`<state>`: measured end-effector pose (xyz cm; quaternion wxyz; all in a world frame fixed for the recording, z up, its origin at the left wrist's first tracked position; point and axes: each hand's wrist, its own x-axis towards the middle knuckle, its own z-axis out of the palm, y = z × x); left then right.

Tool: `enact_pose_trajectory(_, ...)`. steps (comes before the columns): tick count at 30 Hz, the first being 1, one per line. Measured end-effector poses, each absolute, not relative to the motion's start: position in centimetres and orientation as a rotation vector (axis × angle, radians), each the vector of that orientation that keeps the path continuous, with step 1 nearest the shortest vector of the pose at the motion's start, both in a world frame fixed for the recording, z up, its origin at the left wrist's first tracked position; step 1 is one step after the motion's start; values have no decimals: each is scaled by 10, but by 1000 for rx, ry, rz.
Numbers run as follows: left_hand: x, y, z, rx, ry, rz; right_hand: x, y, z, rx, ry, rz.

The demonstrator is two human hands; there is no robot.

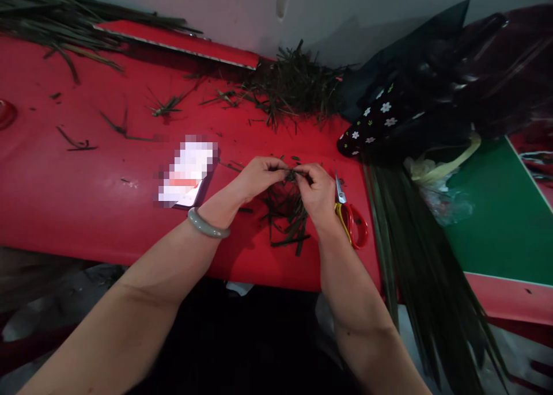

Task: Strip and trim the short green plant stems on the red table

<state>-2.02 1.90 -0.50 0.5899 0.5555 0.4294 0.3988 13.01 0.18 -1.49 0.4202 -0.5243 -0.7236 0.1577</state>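
Observation:
Both of my hands meet over the red tabletop, pinching a small dark green bundle of leaf strips (pixel 292 175) between them. My left hand (pixel 262 178) grips its left side with thumb and forefinger. From the right, my right hand (pixel 317 190) closes on the same bundle. Its fine shape is too small and dark to make out. Below the hands lies a loose scatter of cut leaf pieces (pixel 294 219). Scissors (pixel 352 222) with red and yellow handles rest just right of my right hand, blades pointing away from me. A lit phone (pixel 188 173) lies left of my left wrist.
A heap of leaf scraps (pixel 302 81) sits against the wall. Long leaves (pixel 415 245) hang over the table's right side, by a green board (pixel 496 222). A flowered dark cloth (pixel 375 118) and black plastic bag (pixel 466 67) stand back right. More leaves (pixel 64 21) lie back left.

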Motion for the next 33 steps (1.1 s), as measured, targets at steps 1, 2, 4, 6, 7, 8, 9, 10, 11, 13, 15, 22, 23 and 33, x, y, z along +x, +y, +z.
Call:
enact_pose_trajectory(1, -20, 19, -5, 1301, 1012, 930, 130, 2, -14, -1301, -1816, 397)
enact_pose_trajectory(2, -20, 19, -5, 1308, 1020, 934, 130, 2, -14, -1286, -1816, 397)
enact_pose_trajectory(4, -20, 20, -7, 1327, 1033, 950, 130, 1, -13, -1259, -1801, 386)
enact_pose_trajectory(6, -20, 22, -9, 1357, 1069, 988, 130, 1, -13, -1256, -1776, 367)
enact_pose_trajectory(7, -21, 24, -11, 1373, 1105, 1015, 130, 1, -13, -1264, -1762, 358)
enact_pose_trajectory(8, -23, 26, -12, 1388, 1149, 1045, 130, 1, -12, -1276, -1750, 353)
enact_pose_trajectory(9, -24, 28, -14, 1401, 1196, 1077, 130, 1, -12, -1285, -1738, 352)
enact_pose_trajectory(10, -26, 30, -15, 1414, 1237, 1102, 130, 1, -12, -1292, -1729, 355)
enact_pose_trajectory(11, -27, 32, -16, 1429, 1272, 1118, 130, 1, -11, -1295, -1721, 362)
enact_pose_trajectory(13, -30, 35, -18, 1468, 1318, 1117, 129, 0, -11, -1300, -1703, 399)
enact_pose_trajectory(15, -31, 36, -18, 1503, 1349, 1095, 128, -1, -12, -1319, -1668, 457)
enact_pose_trajectory(22, -29, 33, -14, 1468, 1326, 1029, 129, 1, -15, -1287, -1426, 759)
enact_pose_trajectory(23, -28, 32, -13, 1445, 1305, 1021, 129, 2, -15, -1271, -1375, 815)
enact_pose_trajectory(33, -31, 29, -10, 1673, 1304, 866, 134, 11, -17, -1203, -1048, 948)
